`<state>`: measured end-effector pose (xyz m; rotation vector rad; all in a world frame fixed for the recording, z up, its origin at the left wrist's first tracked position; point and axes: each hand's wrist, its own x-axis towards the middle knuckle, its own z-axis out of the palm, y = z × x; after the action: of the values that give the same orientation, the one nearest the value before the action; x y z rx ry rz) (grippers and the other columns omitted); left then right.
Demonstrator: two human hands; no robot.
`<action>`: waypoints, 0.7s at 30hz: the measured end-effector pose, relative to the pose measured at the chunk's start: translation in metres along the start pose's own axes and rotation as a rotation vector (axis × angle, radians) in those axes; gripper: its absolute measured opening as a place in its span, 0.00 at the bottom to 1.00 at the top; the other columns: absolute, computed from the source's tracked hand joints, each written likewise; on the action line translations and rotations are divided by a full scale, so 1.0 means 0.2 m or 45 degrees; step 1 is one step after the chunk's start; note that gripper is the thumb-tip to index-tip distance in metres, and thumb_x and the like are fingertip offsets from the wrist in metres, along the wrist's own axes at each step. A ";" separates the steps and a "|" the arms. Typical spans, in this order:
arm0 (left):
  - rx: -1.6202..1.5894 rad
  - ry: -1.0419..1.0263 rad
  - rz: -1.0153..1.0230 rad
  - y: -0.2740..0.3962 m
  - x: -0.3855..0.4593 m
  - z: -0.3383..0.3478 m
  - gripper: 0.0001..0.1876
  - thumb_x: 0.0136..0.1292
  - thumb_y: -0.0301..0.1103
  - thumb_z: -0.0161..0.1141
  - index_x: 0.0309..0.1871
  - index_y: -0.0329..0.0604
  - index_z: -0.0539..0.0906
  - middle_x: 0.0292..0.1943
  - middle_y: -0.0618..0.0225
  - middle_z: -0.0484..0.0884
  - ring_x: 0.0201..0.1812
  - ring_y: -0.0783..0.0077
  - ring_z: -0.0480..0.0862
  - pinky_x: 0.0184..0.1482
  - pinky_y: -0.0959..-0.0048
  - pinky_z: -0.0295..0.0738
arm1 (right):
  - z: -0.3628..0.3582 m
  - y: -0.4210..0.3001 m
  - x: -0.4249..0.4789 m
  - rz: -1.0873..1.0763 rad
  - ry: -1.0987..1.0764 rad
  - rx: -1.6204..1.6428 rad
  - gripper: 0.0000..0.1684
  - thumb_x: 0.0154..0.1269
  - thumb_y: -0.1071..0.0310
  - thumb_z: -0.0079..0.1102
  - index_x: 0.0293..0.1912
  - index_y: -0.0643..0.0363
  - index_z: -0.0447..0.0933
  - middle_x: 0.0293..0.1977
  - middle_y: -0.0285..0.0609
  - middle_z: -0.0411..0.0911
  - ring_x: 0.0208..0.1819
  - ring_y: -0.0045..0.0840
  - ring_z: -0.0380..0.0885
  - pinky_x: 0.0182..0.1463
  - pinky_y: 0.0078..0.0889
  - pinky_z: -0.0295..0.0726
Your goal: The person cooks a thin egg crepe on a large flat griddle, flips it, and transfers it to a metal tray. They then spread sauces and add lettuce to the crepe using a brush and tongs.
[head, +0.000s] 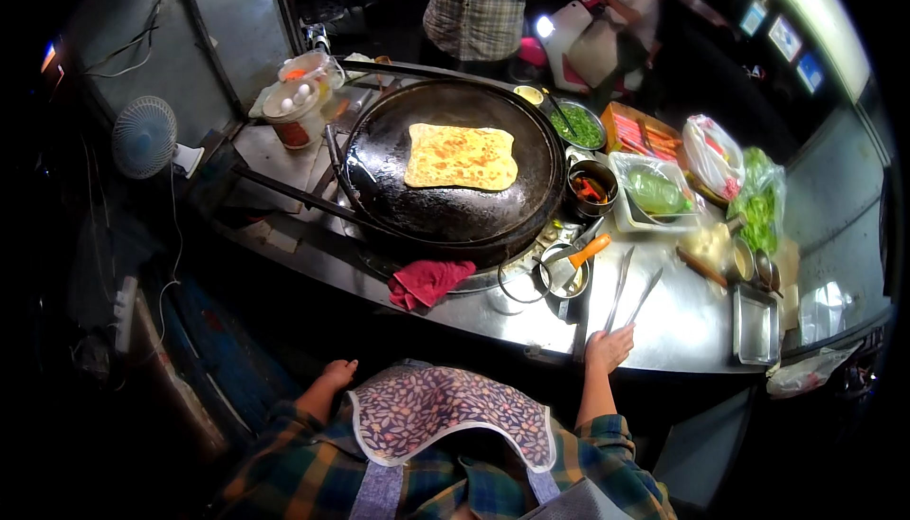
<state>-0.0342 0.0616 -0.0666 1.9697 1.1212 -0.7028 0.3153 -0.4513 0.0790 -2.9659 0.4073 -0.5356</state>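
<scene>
A browned rectangular flatbread lies flat on a round black griddle. My right hand grips the near end of metal tongs, whose two arms stand apart over the steel counter. Empty and loosely curled, my left hand hangs at my left side, below the counter edge. Left of the tongs, an orange-handled scraper rests across a small metal pot. A folded red cloth sits at the griddle's near edge.
Right of the griddle are a bowl of chopped greens, a dark sauce pot, a white plastic basket and a metal tray. A bucket with eggs and a fan are at left. Two people are beyond the counter.
</scene>
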 end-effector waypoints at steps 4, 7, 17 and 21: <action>-0.016 0.011 0.036 -0.02 0.01 0.02 0.28 0.70 0.59 0.46 0.39 0.43 0.86 0.38 0.60 0.87 0.45 0.55 0.84 0.50 0.59 0.76 | 0.01 0.01 0.00 -0.004 0.011 0.000 0.46 0.58 0.66 0.58 0.70 0.74 0.49 0.63 0.61 0.63 0.62 0.49 0.65 0.66 0.46 0.65; -0.004 0.001 0.027 0.00 0.01 0.01 0.28 0.70 0.59 0.46 0.39 0.43 0.86 0.37 0.61 0.87 0.43 0.57 0.85 0.50 0.60 0.76 | 0.01 0.01 0.00 -0.021 0.024 0.004 0.46 0.58 0.66 0.58 0.70 0.75 0.49 0.64 0.61 0.63 0.62 0.49 0.65 0.66 0.46 0.65; 0.060 -0.044 0.025 0.11 -0.10 -0.05 0.25 0.71 0.57 0.47 0.38 0.47 0.87 0.34 0.64 0.88 0.39 0.65 0.86 0.47 0.65 0.78 | -0.02 -0.02 0.01 0.052 -0.081 -0.002 0.46 0.59 0.64 0.57 0.71 0.71 0.48 0.65 0.59 0.61 0.66 0.45 0.61 0.69 0.44 0.61; 0.070 -0.043 0.043 0.11 -0.11 -0.07 0.24 0.72 0.55 0.47 0.36 0.49 0.88 0.33 0.65 0.87 0.39 0.65 0.86 0.47 0.65 0.78 | -0.01 -0.01 0.00 0.002 -0.005 -0.040 0.46 0.59 0.65 0.57 0.70 0.72 0.49 0.64 0.59 0.63 0.63 0.46 0.64 0.67 0.44 0.64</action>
<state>-0.0228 0.0548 -0.0352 2.0108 1.0563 -0.7542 0.3141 -0.4497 0.0813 -2.9956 0.4214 -0.5276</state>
